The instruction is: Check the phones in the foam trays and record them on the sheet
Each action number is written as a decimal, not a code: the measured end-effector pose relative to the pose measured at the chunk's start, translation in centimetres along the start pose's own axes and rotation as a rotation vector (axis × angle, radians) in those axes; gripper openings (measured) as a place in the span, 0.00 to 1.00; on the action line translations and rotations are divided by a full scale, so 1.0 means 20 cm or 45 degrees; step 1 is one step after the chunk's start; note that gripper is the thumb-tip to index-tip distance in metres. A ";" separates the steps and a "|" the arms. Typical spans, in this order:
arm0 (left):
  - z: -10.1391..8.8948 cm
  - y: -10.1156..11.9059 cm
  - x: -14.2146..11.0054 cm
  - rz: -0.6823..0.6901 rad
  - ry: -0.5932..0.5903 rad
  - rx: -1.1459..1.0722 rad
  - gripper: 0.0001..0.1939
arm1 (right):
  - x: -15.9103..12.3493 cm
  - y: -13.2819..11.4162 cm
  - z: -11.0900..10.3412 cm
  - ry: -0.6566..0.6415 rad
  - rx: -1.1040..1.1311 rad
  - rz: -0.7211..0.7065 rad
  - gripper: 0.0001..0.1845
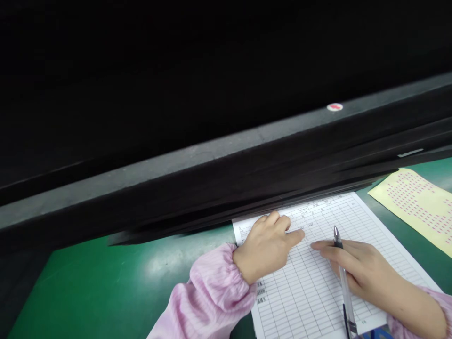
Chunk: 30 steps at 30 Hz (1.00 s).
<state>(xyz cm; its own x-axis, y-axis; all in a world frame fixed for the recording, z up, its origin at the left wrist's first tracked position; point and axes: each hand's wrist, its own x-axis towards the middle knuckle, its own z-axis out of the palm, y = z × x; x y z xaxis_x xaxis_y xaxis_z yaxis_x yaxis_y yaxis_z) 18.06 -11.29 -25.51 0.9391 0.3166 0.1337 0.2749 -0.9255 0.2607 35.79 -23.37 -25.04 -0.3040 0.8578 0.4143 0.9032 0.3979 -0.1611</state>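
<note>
A printed form [293, 306] with a ruled grid lies on the green tabletop, its far edge running up to a dark overhang. My left hand [270, 242] rests palm down on the upper left of the form, the fingers loosely bent and the thumb stretched to the right. Over the middle right of the sheet, my right hand [360, 266] holds a clear gel pen [345, 294] between its fingers. The pen's tip points away from me, and one fingertip reaches toward the grid. Most of the grid cells look blank. Pink sleeves cover both forearms.
A dark panel [212, 193] with a grey edge strip [226, 143] spans the view above the table. On it is a round red and white sticker [334, 107]. A yellow sheet [416, 207] with rows of small pink marks lies at the right on the green table [116, 292].
</note>
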 end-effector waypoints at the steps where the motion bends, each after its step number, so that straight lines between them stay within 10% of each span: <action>1: 0.00 0.00 0.00 0.000 -0.002 0.001 0.15 | 0.00 0.00 0.00 0.008 -0.005 -0.001 0.18; 30: 0.01 0.00 0.00 0.014 -0.005 0.024 0.16 | -0.01 0.01 0.01 0.001 0.010 0.006 0.20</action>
<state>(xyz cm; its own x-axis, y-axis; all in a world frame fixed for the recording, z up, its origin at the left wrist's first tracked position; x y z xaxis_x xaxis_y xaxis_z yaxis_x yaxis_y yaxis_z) 18.17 -11.31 -25.67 0.9427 0.3060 0.1330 0.2688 -0.9326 0.2408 35.95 -23.45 -25.39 -0.2994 0.8596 0.4140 0.9022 0.3963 -0.1705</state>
